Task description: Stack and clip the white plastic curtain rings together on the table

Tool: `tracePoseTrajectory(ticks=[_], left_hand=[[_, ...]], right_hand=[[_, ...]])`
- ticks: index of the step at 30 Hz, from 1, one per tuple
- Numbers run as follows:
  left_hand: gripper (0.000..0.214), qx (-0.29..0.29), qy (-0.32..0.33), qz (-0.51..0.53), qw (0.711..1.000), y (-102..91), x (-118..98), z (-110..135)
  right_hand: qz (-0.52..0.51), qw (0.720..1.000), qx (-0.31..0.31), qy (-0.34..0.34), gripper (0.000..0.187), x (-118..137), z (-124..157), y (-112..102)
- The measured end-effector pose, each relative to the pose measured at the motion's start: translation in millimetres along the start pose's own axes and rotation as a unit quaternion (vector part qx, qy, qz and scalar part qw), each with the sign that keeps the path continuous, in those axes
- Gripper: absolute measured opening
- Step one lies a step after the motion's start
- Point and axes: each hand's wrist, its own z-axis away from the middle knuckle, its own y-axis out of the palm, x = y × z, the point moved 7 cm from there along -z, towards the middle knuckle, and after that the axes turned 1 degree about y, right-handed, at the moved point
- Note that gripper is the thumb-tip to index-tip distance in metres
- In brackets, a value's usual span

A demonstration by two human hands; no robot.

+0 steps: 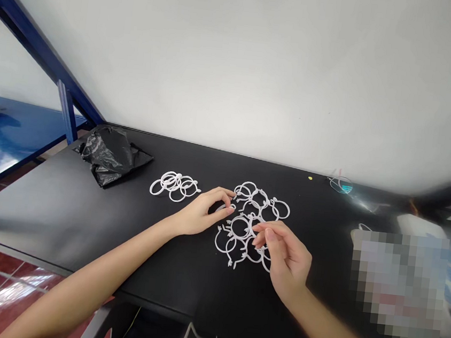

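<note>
White plastic rings (239,227), each with a small clasp and open ends, lie in a loose overlapping cluster on the black table (182,272). My left hand (205,210) is at the cluster's left edge, its thumb and fingers curled around one white ring that shows in part between them. Over the right side of the cluster is my right hand (286,256), thumb and index finger pinched together. Rings show just behind its fingertips; whether the pinch grips one is hidden. A smaller group of white rings (173,184) lies left of my left hand.
A crumpled black plastic bag (108,154) lies at the table's back left. Along the back right are a small yellow bit (310,178) and a clear wrapper (340,185). A pale, blurred-out object (398,289) stands at the right. A white wall runs behind.
</note>
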Motion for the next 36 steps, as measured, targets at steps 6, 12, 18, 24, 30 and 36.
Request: tracePoseTrajectory(ticks=[6, 12, 18, 24, 30, 36], left_hand=[[0.033, -0.004, -0.113, 0.230, 0.967, 3.1, -0.2, -0.1], [0.032, 0.037, -0.109, 0.296, 0.948, 19.7, -14.1, 3.0], [0.029, 0.058, -0.068, 0.236, 0.968, 27.7, -25.3, 9.7], [0.029, 0.016, -0.001, 0.102, 0.995, 22.5, -39.1, 12.3], [0.042, -0.049, 0.157, -0.113, 0.980, 25.0, -53.4, 19.1], [0.052, -0.065, 0.217, -0.158, 0.961, 27.2, -58.8, 22.8]], right_hand=[[-0.009, 1.000, 0.000, -0.004, 0.022, -3.7, 1.6, 0.4], [-0.013, 1.000, 0.020, 0.008, 0.028, -8.7, 1.7, 5.4], [-0.060, 0.991, 0.058, 0.109, 0.016, -13.1, 1.0, 16.0], [-0.084, 0.989, 0.052, 0.110, 0.007, -10.8, 3.0, 18.4], [-0.066, 0.997, 0.044, 0.014, 0.018, -1.6, 11.3, 22.9], [-0.057, 0.996, 0.059, -0.018, 0.024, 4.4, 14.5, 24.9]])
